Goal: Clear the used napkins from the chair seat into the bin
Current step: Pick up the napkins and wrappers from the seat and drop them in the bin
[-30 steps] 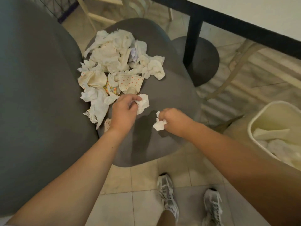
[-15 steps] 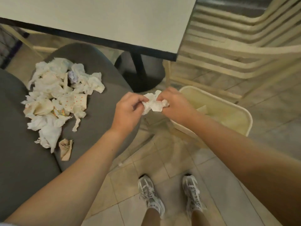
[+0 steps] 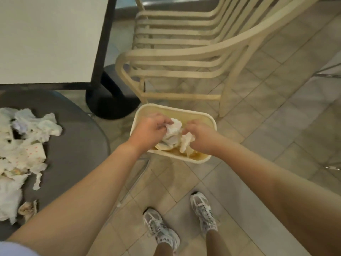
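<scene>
Where they hovered beside, both hands [image 3: 177, 133] now overhang bin [image 3: 212, 121].

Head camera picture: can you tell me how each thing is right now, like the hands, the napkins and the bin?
Left hand: over the bin, gripping a crumpled napkin.
Right hand: over the bin, gripping a second napkin.
Bin: upright on the floor, open, with napkins already inside.
Napkin pile: crumpled, on the chair seat, not yet cleared.
</scene>
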